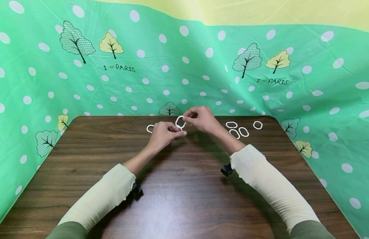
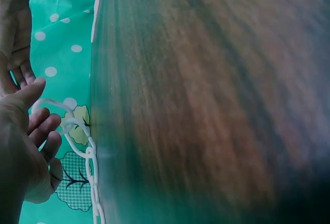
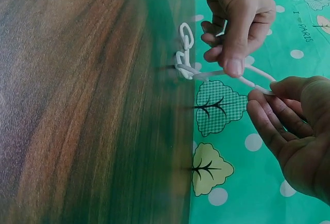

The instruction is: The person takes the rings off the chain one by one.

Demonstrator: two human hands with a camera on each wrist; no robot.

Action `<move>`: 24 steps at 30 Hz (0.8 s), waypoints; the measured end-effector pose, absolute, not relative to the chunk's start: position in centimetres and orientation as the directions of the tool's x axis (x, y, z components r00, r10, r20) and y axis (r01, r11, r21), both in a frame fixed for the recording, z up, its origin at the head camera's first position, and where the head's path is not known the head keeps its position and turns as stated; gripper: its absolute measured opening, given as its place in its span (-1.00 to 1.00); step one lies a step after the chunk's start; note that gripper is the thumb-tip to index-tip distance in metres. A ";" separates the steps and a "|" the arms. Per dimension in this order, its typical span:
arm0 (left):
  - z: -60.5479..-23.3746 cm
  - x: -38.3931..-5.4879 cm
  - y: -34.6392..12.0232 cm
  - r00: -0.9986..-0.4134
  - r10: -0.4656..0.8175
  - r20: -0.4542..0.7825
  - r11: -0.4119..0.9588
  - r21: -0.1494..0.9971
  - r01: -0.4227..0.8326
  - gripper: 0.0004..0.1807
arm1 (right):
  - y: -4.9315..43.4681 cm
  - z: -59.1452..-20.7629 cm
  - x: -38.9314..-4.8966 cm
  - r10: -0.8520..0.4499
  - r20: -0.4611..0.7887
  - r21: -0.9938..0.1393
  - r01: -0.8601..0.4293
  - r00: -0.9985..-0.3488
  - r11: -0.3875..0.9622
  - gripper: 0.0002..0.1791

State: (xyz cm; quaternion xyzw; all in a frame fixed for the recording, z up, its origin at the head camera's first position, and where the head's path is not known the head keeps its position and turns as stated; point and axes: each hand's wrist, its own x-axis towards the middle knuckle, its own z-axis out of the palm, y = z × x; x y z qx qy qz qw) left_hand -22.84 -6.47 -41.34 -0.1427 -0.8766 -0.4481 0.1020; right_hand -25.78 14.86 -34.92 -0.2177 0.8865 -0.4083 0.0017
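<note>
Ring (image 1: 176, 122) and chain (image 1: 147, 128) meet between two pinching hands, upper middle of the frame.
The right hand (image 1: 202, 119) pinches the white ring by its right side; the left hand (image 1: 164, 134), just below and to the left, pinches at the ring's lower end, so it is nearer the crossing. The ring's long axis stands near upright, leaning slightly right; whether it is threaded through I cannot tell. The chain shows left of the left hand; four loose rings (image 1: 231, 122) lie right on the table (image 1: 184, 186).
</note>
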 end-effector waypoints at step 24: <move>-41.6 -23.0 -7.6 -0.936 0.186 0.300 0.565 0.747 0.352 -0.93 | 15.3 -35.4 -26.0 -0.375 0.146 -0.753 -0.348 -0.916 0.558 -0.84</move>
